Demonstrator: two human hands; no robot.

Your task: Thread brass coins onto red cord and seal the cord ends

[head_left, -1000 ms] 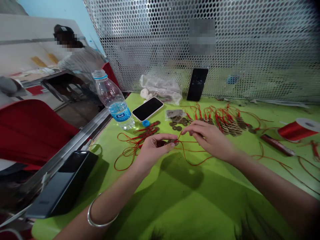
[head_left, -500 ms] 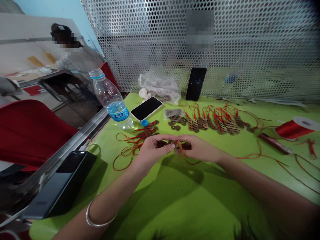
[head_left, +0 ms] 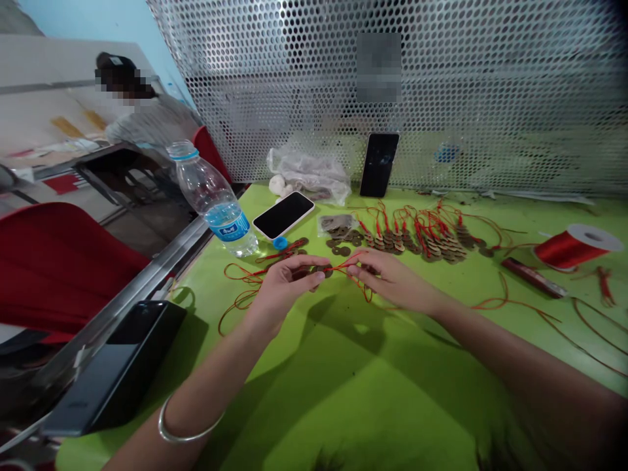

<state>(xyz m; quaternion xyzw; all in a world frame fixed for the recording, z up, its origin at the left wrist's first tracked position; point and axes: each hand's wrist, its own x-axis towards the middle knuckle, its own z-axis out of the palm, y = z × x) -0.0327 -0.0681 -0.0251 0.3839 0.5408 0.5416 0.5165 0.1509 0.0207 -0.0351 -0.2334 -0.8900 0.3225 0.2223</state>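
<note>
The green surface (head_left: 275, 418) spans the lower and middle frame, backed by a perforated metal screen (head_left: 275, 104) across the top. At lower left stands a dark box-shaped device (head_left: 118, 356). Left of centre, a transparent bottle (head_left: 228, 226) stands uncapped with liquid inside; a knock from the left arm could tip it and wet the flat phone (head_left: 283, 216) just beside it. Right of centre lies a row of strung coin bundles (head_left: 434, 242), their red cords overlapping; a pull on one could tangle its neighbours. A spool (head_left: 572, 247) stands at the right edge. A blue cap (head_left: 280, 243) lies near the bottle's base. Regarding the grip: the left hand (head_left: 284, 288), at frame centre, has thumb and forefinger closed on the held coins (head_left: 321, 269); their number cannot be told. The right hand (head_left: 390, 278), immediately right, is closed at the fingertips on red cord (head_left: 338, 267), which runs between the hands, with a loop hanging below the right fingers. In this inspector's judgement, uneven tension or a loose left pinch could let the coins slip or twist, and the hanging loop could snag.
</note>
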